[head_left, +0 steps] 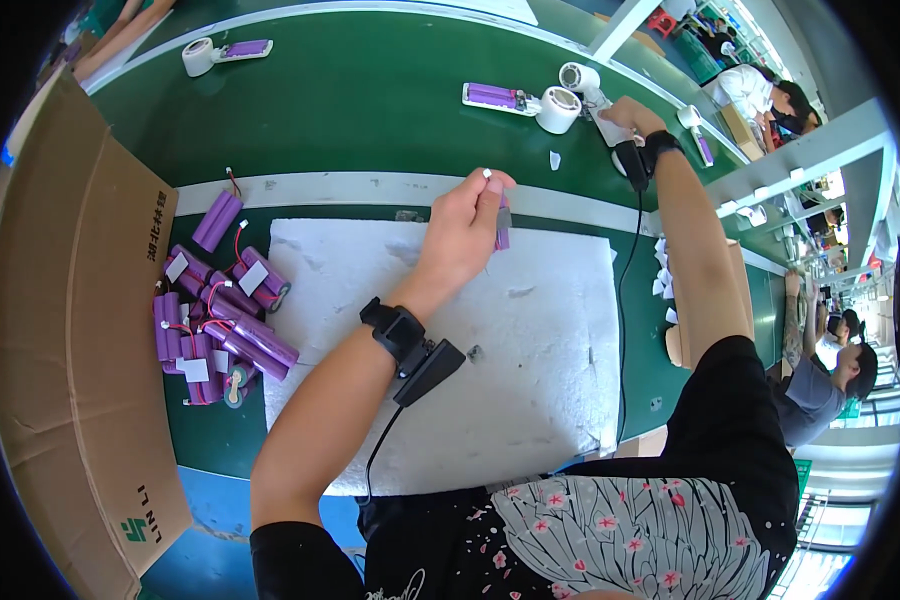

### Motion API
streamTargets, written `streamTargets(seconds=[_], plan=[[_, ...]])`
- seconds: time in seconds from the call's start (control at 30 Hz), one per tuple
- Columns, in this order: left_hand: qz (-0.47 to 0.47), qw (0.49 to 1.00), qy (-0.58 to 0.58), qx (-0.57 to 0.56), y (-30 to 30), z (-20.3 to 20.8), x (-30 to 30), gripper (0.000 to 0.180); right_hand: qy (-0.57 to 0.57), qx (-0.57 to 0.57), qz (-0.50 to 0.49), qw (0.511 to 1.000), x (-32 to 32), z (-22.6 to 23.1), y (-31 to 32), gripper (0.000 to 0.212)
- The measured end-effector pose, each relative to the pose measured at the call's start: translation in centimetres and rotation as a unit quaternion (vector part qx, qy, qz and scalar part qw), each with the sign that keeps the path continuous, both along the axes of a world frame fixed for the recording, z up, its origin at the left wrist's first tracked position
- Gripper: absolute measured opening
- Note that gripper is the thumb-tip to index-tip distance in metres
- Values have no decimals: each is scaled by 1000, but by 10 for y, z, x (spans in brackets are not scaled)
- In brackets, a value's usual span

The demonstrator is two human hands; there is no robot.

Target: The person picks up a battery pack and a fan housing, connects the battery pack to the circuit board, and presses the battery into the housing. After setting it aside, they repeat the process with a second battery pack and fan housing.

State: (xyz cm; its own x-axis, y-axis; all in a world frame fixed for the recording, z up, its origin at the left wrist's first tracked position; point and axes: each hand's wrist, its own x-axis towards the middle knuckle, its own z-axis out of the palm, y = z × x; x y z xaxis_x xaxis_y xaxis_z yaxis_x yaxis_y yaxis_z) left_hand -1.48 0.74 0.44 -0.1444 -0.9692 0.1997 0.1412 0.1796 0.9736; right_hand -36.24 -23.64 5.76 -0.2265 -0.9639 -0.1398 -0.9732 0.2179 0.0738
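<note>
My left hand (462, 228) is closed over the white foam board, fingers pinched around a purple battery pack (503, 226). A small white connector (487, 174) sticks up at its fingertips. My right arm stretches far across to the green belt. There my right hand (634, 118) is closed on the handle of a white handheld fan (582, 78), hiding part of it. Beside it lies another white fan (558, 110), its open handle showing a purple battery (497, 96). A little white plastic piece (555, 160) rests near them on the belt.
Several purple battery packs (235, 320) with red wires are heaped left of the foam board (530, 360), next to a tall cardboard box (80, 320). More fans (198, 57) lie on the green belt (370, 90). Dark cables hang from both wrist devices. Other people sit at right.
</note>
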Motion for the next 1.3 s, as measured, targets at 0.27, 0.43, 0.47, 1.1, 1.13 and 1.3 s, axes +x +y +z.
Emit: streamTargets(seconds=[0.27,0.43,0.47,1.1,1.13,1.3], plan=[[3,1000,-7,-13,-4,2,-3,27,-96,-27,-48,994,44,44,145,56],[11,999,-4,-32,-5,-4,-5,28,-56,-51,-54,996,28,26,216,53],[12,999,1,-35,-5,-5,-5,28,-24,-65,-35,997,29,23,231,51],[201,966,38,-160,20,44,20,31,-545,-71,49,834,171,-6,354,28],[188,966,23,-175,31,56,18,32,-449,-60,101,886,166,4,353,29],[86,990,66,-93,64,76,8,31,-397,-261,252,843,172,42,349,46]])
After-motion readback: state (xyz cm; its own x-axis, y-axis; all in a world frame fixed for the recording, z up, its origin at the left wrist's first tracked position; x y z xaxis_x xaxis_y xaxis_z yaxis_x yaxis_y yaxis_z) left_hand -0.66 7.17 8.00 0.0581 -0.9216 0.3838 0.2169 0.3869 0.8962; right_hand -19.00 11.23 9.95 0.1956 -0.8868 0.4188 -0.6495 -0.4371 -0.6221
